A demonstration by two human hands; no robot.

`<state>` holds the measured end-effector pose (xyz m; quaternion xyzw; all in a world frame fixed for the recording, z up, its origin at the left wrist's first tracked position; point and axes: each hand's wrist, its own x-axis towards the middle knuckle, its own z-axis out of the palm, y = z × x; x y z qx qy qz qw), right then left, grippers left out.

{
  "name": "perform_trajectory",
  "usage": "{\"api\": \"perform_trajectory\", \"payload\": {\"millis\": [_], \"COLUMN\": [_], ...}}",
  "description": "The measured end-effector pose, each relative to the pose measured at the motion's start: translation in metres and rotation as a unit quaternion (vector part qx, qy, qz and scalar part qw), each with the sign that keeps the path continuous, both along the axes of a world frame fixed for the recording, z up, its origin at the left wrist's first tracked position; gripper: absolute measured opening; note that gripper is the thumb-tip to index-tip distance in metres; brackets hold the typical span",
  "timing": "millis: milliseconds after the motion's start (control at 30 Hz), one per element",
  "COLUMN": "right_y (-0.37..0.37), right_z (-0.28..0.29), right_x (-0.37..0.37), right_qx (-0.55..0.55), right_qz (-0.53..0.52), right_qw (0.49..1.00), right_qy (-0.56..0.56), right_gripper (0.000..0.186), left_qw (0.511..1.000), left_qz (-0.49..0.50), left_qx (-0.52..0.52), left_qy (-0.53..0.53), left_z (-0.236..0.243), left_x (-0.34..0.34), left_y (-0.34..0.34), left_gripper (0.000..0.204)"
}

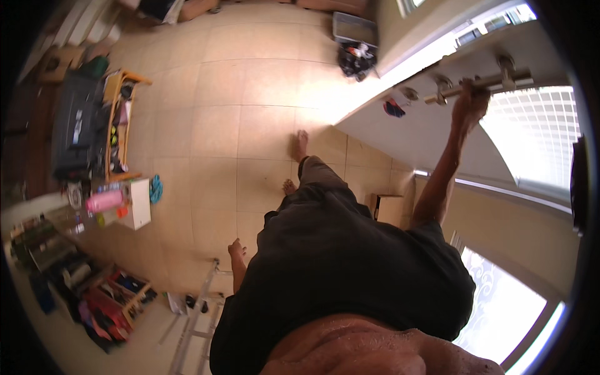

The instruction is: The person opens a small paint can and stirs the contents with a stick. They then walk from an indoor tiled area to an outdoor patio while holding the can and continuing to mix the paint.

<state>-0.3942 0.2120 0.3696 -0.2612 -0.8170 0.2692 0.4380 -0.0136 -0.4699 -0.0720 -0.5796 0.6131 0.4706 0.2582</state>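
My right hand point(469, 107) is wrapped round a long metal pull handle point(516, 77) on a pale door point(431, 134), with that arm stretched out to the right. The door stands ajar, and bright light comes through the gap at its far edge. A round lock point(409, 94) and a small dark hanging item point(394, 107), too blurred to name, are on the door beside the handle. My left hand point(237, 249) hangs low at my side with its fingers apart and nothing in it. The nearest thing to it is a metal ladder point(203, 312).
Pale tiles cover the floor point(206, 119). At the far right stand a grey bin point(355, 28) and a black bag point(356, 60). Wooden shoe racks point(117, 125) and a white cabinet point(139, 203) line the left. A cardboard box point(389, 208) sits by the right wall.
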Motion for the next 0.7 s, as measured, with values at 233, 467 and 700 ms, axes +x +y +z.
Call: {"api": "perform_trajectory", "payload": {"millis": [233,467,700], "right_y": [-0.008,0.018,0.075], "right_z": [0.010,0.006,-0.003], "right_x": [-0.045,-0.088,-0.139], "right_qx": [-0.049,-0.044,-0.071], "right_qz": [-0.041,-0.098,-0.182], "right_qw": [0.998,0.994,0.978], "right_qy": [-0.009,-0.025,-0.072], "right_gripper": [0.034,0.033,0.045], "left_qw": [0.995,0.991,0.978], "left_qz": [-0.077,-0.098,-0.151], "left_qx": [0.009,-0.077,-0.082], "left_qy": [-0.060,0.049,0.121], "left_z": [0.039,0.074,0.086], "left_x": [-0.169,-0.338,-0.434], "left_y": [0.012,0.004,0.021], "left_gripper": [0.068,0.064,0.068]}}
